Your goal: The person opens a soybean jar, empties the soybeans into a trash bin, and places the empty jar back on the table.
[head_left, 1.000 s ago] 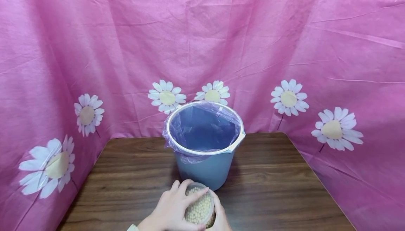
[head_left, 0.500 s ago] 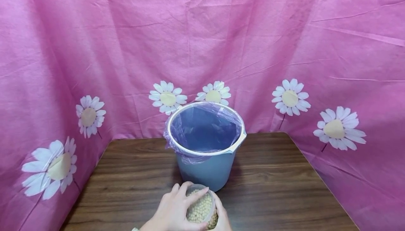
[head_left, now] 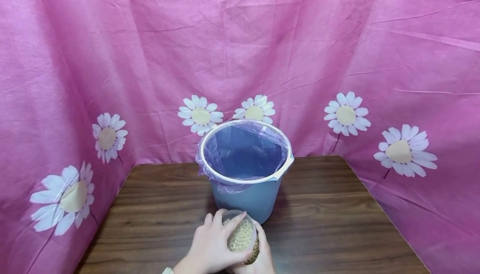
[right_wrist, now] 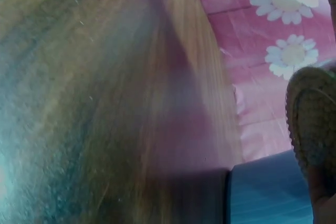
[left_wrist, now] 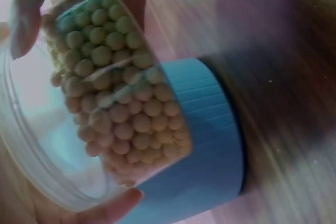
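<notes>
In the head view, the left hand [head_left: 210,240] lies at about eight o'clock from the clear plastic jar [head_left: 240,230], its thumb and fingers spread across the round mouth and holding it near the rim. The right hand [head_left: 263,253], at four o'clock, holds the jar's side, so the jar is gripped between the two. Pale round beads [head_left: 241,240] show inside. The jar is tilted, mouth turned up toward the camera at about ten, base toward four; the left hand is nearer the mouth, the right nearer the base. The blue bucket [head_left: 247,197], with a purple plastic liner [head_left: 228,187] folded over its rim, stands at twelve o'clock from the jar on the wood-grain table [head_left: 337,224]. Whether jar and bucket touch cannot be told here.

The left wrist view adds the jar's side: beads are heaped against the clear wall, with a broad clear ring toward nine o'clock. Whether that ring is a rim or a lid is unclear.

The right wrist view is dim, showing only part of the jar at three o'clock above the bucket; the right grip is mostly cropped.
</notes>
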`<action>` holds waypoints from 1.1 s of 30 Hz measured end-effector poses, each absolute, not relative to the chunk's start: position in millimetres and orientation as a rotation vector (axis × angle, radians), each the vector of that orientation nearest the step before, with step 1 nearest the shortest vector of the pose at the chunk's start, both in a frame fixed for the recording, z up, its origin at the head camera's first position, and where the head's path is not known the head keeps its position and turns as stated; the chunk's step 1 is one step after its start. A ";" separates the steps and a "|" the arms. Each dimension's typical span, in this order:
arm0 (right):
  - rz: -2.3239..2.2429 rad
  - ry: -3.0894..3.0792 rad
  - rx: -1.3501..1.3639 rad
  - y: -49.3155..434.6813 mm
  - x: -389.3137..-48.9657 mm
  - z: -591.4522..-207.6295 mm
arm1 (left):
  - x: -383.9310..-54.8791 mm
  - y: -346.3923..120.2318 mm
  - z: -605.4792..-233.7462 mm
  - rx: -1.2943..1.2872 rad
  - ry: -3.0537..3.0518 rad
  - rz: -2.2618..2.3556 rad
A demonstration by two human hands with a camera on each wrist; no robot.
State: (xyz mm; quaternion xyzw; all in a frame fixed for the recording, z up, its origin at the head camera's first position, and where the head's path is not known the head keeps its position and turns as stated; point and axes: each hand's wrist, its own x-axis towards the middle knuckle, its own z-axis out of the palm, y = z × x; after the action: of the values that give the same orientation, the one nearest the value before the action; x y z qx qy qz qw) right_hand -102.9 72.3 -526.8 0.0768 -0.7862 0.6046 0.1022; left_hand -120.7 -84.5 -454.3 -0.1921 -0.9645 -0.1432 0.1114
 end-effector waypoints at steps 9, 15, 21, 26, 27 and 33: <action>1.854 -2.185 0.555 93.4 -110.7 -534.3 | -127.6 -92.7 -442.2 -0.901 -2.779 -0.418; 2.002 -2.101 0.847 107.8 -116.6 -537.5 | -134.7 -104.4 -424.5 -1.251 -2.883 -0.514; 1.983 -2.068 0.973 107.2 -117.1 -540.0 | -136.0 -107.8 -416.4 -1.270 -2.907 -0.445; 2.010 -2.147 0.829 100.9 -112.6 -537.0 | -140.4 -111.0 -419.9 -1.261 -2.810 -0.449; 1.993 -2.157 0.804 99.0 -111.8 -537.2 | -141.1 -111.8 -420.8 -1.254 -2.800 -0.448; 1.811 -2.127 0.688 87.0 -108.5 -538.7 | -142.8 -111.3 -425.2 -1.151 -2.799 -0.435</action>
State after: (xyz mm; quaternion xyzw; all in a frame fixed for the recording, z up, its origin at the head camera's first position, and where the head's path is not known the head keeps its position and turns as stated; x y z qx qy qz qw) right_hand -108.5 87.0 -538.7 0.2369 -0.7329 0.6239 0.1318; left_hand -142.8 -111.3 -425.2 -0.3760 -0.9147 -0.1420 0.0422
